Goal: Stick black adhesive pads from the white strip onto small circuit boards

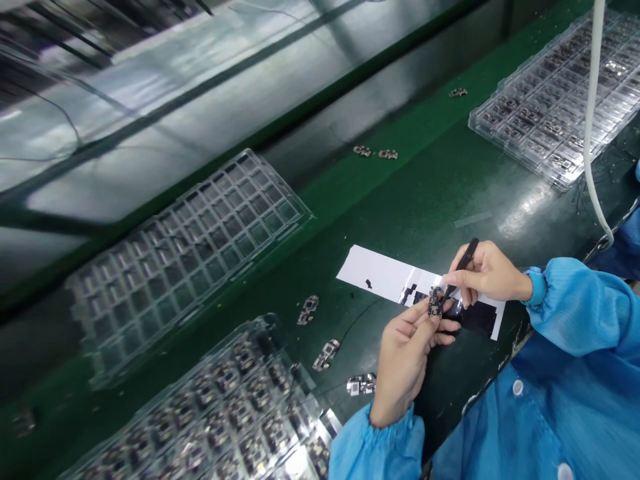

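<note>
Between the thumb and fingers of my left hand [407, 350] is a small circuit board [435, 302], held up over a white sheet [376, 268]. My right hand [483, 270] grips black tweezers [468, 255], whose tips point down at the board's right edge. Whether the tips hold anything is too small to tell. Black stickers [480, 319] cover the right part of the sheet, partly behind my fingers. A small black piece [369, 284] lies on its left part. Left of my left hand, loose circuit boards [326, 355] rest on the green mat.
A clear tray [200, 247] with bare compartments lies at the left. Another tray [210, 427] full of boards is at the bottom, and stacked board trays [555, 107] stand at upper right. A white cable [593, 120] hangs at the right. More boards [388, 154] lie farther back.
</note>
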`<control>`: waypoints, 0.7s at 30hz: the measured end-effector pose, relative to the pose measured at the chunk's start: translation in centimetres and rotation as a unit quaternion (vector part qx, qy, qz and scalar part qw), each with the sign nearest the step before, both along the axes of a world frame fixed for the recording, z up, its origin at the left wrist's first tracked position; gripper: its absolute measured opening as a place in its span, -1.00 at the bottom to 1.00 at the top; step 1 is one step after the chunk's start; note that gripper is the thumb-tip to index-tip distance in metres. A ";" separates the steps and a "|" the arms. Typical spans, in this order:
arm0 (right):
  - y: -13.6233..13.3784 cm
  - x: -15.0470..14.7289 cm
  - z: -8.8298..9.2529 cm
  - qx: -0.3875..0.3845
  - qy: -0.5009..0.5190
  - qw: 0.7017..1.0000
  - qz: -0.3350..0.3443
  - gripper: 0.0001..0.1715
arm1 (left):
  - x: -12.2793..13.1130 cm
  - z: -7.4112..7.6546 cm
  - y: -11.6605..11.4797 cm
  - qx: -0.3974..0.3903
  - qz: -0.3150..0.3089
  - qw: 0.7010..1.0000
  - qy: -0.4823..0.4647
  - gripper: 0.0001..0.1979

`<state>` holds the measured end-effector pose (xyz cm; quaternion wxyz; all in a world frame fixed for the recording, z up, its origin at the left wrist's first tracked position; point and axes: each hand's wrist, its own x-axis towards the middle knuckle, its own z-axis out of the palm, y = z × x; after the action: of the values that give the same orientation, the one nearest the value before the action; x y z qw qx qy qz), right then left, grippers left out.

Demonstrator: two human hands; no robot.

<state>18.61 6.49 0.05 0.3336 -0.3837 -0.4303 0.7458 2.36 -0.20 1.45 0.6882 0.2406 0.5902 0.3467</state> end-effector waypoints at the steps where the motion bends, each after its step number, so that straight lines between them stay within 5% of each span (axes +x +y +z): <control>1: 0.0 0.0 0.0 -0.002 0.001 1.000 0.002 -0.63 | 0.0 0.0 0.0 0.002 -0.001 1.000 0.001 -0.63; 21: -0.6 -0.3 0.2 0.013 -0.025 1.000 -0.012 -0.63 | 0.1 -0.2 -0.2 0.009 0.009 1.000 0.008 -0.64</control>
<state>18.33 5.92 0.27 0.3372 -0.4027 -0.4436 0.7262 2.47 -0.40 1.22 0.6781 0.2443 0.5944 0.3568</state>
